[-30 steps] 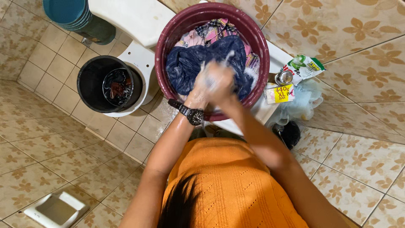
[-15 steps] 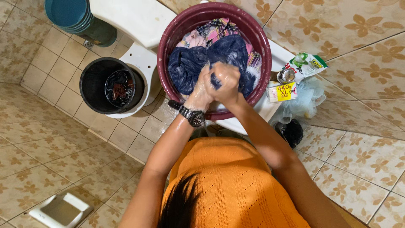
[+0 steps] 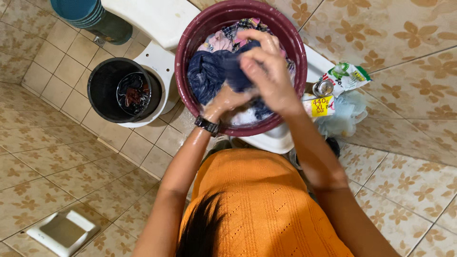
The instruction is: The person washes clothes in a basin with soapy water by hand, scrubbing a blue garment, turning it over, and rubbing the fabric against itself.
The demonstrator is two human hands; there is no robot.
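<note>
An orange knitted top (image 3: 266, 209) is seen nearest the camera, with both forearms extended toward a maroon plastic basin (image 3: 190, 43). The left hand (image 3: 227, 101), a dark wristwatch (image 3: 208, 126) on its wrist, is closed around wet dark blue cloth (image 3: 212, 71) low in the basin. The right hand (image 3: 266, 71) is clenched on the same cloth, held above the left. Patterned garments (image 3: 233, 31) lie at the far side of the basin. Just right of the basin, a yellow rectangular label (image 3: 322, 106) is noted on a pale package, beside a green-and-white pouch (image 3: 346, 76) and a translucent blue bag (image 3: 345, 116). To the left, a black bucket (image 3: 102, 90) holds dark items. Stacked teal pails (image 3: 81, 9) stand farthest off.
</note>
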